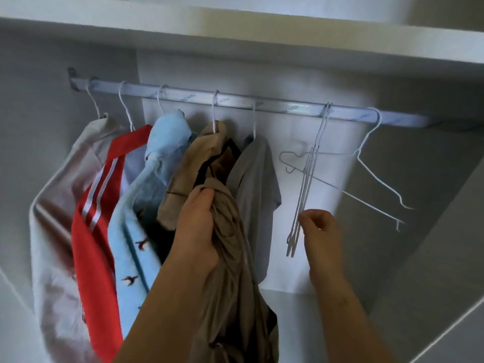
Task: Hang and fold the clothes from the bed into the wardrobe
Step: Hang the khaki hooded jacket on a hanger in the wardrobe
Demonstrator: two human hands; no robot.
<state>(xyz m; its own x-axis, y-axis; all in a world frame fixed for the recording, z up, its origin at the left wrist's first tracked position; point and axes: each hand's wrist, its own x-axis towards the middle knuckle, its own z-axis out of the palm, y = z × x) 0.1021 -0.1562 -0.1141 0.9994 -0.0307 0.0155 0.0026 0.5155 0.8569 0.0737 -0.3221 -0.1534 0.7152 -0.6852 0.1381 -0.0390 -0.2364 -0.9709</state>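
The step in hand is judged to be the taking of 1 empty hanger for the beige garment. The garment is bunched into a rope and gripped near its top by the left hand, fingers and thumb clenched round the cloth, below the middle of the rail. It is not yet hung. 5 garments are already carried on hangers along the left half of the rail, the grey shirt being the one nearest the rail's middle.

The right hand is raised below the right part of the rail, where a hanger bundle of thin wire hangers is hooked on. The thumb and forefinger appear closed in a pinch on the bundle's lower wires, though the hand is blurred.

Only 1 wire should be parted from the bundle, since the wires lie pressed together and could be dragged off as a set. The hook is best lifted up and over the rail, not pulled sideways. The garment should then be shaken open and its neck found before the hanger is fed in.

The garment's long axis runs almost straight down from the rail, gripped end pointing up, loose end lost past the frame's bottom. The bundle is seen edge-on, slanting down and slightly toward the rail's left end.
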